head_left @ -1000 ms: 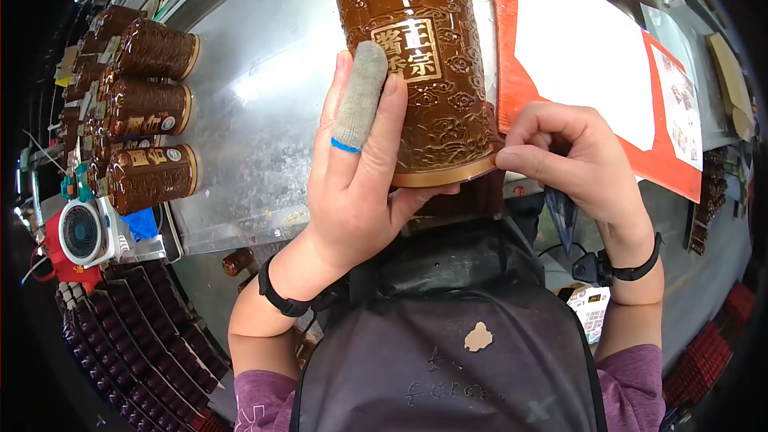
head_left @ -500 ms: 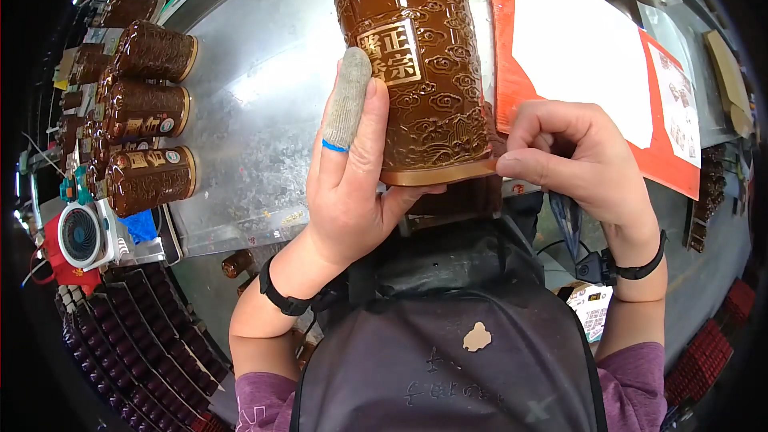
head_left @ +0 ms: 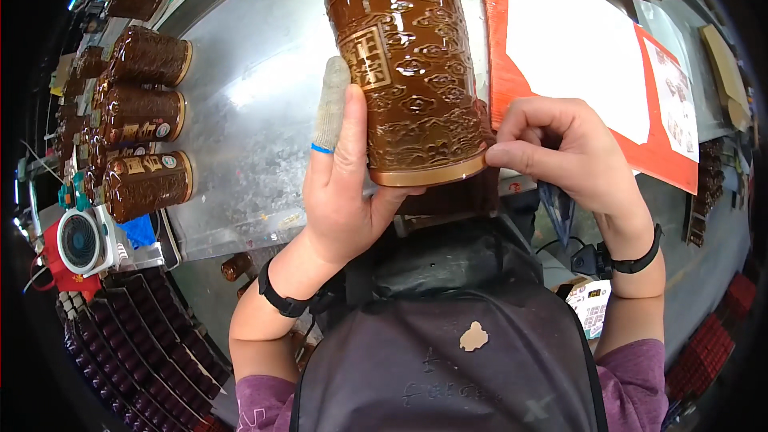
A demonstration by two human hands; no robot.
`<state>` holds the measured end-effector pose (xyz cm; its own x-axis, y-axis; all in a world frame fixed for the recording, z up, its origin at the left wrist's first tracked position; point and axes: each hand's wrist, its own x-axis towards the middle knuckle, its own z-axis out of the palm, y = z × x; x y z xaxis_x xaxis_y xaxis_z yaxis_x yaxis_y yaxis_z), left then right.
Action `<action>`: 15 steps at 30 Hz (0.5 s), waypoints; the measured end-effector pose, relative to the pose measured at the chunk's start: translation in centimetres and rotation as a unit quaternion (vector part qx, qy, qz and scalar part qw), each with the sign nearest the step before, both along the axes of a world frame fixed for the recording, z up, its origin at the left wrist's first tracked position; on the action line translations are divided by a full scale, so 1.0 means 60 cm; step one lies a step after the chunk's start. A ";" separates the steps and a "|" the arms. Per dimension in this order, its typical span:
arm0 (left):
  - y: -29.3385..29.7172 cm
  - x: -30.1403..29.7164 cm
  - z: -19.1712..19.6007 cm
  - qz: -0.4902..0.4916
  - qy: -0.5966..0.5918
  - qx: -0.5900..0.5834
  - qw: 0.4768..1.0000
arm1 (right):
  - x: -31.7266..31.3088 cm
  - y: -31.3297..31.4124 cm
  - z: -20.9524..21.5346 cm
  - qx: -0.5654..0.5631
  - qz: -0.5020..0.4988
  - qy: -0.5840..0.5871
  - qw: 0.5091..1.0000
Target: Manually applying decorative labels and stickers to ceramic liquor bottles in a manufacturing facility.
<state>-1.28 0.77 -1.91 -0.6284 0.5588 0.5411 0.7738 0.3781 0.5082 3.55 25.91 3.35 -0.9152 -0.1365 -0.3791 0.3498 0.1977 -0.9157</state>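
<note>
Head view: brown jar [head_left: 416, 72] partly hides table [head_left: 240, 152]; jar row [head_left: 142, 116], fan [head_left: 79, 242] left.

Bright glare on metal tabletop [head_left: 256, 96]; fisheye edges bent; corners black.

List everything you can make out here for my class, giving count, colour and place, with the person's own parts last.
Embossed bottle: one, brown and gold, top centre
Other bottles: several, overlapping, brown, left
Work table: one, grey metal, behind
Orange-red material: count unclear, right
White sheet: one, on the orange-red material
Fan: one, white, lower left
Blue cloth: one, beside the fan
Pointed item: one, dark blue, right of centre
Racked rows: many, dark purple, lower left
Apron: one, dark, bottom centre
Wristbands: two, black, on the wrists
Sleeves: two, purple, bottom
Left hand: one, grey finger cover, holding the embossed bottle
Right hand: one, bare, at the bottle's base
</note>
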 end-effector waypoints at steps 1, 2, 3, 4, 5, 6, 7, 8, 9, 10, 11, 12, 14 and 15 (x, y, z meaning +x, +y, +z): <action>-0.003 0.001 -0.004 -0.001 0.000 -0.001 1.000 | 0.002 0.004 -0.006 -0.009 -0.013 -0.001 1.000; -0.007 0.003 -0.010 0.001 -0.023 -0.011 1.000 | 0.004 0.007 -0.009 -0.018 -0.026 -0.001 1.000; -0.011 0.006 -0.014 0.002 -0.046 -0.021 0.999 | 0.006 0.008 -0.009 -0.019 -0.028 -0.001 0.999; -0.013 0.008 -0.016 0.000 -0.046 -0.023 0.999 | 0.007 0.010 -0.009 -0.029 -0.037 -0.015 0.999; -0.015 0.009 -0.018 0.006 -0.053 -0.032 0.998 | 0.009 0.010 -0.009 -0.040 -0.045 -0.028 0.998; -0.017 0.010 -0.019 0.013 -0.060 -0.041 0.997 | 0.010 0.009 -0.010 -0.043 -0.047 -0.028 0.998; -0.018 0.010 -0.020 0.011 -0.060 -0.044 0.997 | 0.011 0.006 -0.011 -0.056 -0.042 -0.032 0.997; -0.021 0.010 -0.020 0.009 -0.063 -0.052 0.997 | 0.011 0.003 -0.012 -0.069 -0.037 -0.035 0.996; -0.023 0.008 -0.019 0.007 -0.065 -0.061 0.996 | 0.011 -0.001 -0.011 -0.073 -0.038 -0.035 0.996; -0.024 0.009 -0.017 0.005 -0.064 -0.064 0.996 | 0.011 -0.006 -0.010 -0.092 -0.044 -0.041 0.994; -0.026 0.010 -0.011 -0.010 -0.106 -0.037 0.994 | 0.010 -0.010 -0.010 -0.111 -0.049 -0.048 0.991; -0.027 0.011 -0.006 -0.026 -0.148 -0.009 0.989 | 0.011 -0.013 -0.011 -0.114 -0.051 -0.047 0.991; -0.018 0.006 0.003 -0.039 -0.184 0.043 0.981 | 0.011 -0.016 -0.014 -0.139 -0.060 -0.035 0.988; -0.013 0.005 0.008 -0.047 -0.219 0.098 0.970 | 0.009 -0.015 -0.016 -0.141 -0.060 -0.035 0.988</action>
<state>-0.98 0.00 -1.44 -0.7732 0.5379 0.3359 0.4940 0.1787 0.8509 4.12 25.01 2.41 -0.9044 -0.1381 -0.4037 0.4189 -0.1081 -0.9016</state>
